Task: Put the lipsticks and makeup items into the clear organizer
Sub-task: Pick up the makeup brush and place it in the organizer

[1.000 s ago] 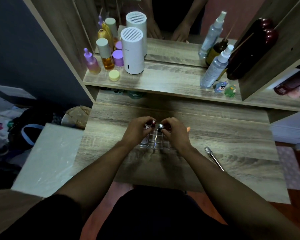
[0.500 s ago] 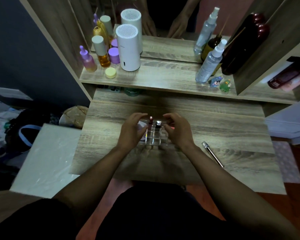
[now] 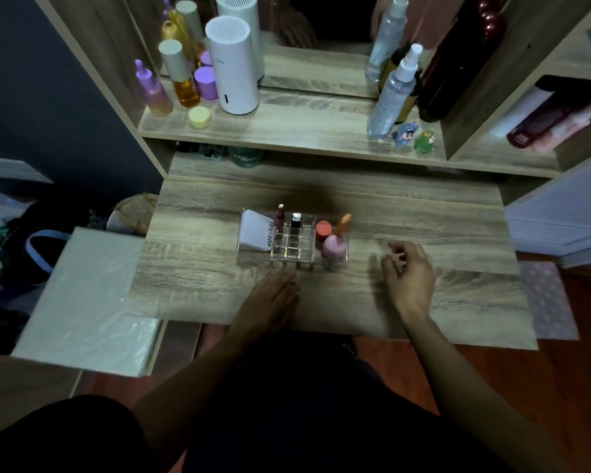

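Two lipsticks (image 3: pixel 279 216) already stand in your clear organizer (image 3: pixel 292 242) mid-counter (image 3: pixel 440 302), beside a white packet (image 3: pixel 255 230) and pink jars (image 3: pixel 334 245). Your left hand (image 3: pixel 270 302) lies flat, empty; your right hand (image 3: pixel 408 271) curls loosely, apparently empty. Little seems left.

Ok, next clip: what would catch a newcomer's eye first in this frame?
Probably the clear organizer at mid-desk, with a red lipstick and a silver-capped one upright in its grid, a white packet on its left and a pink round-topped item on its right. Both hands are off it: the left hand in front, the right hand beside it, fingers curled. On the shelf behind stands a tall white cylinder.
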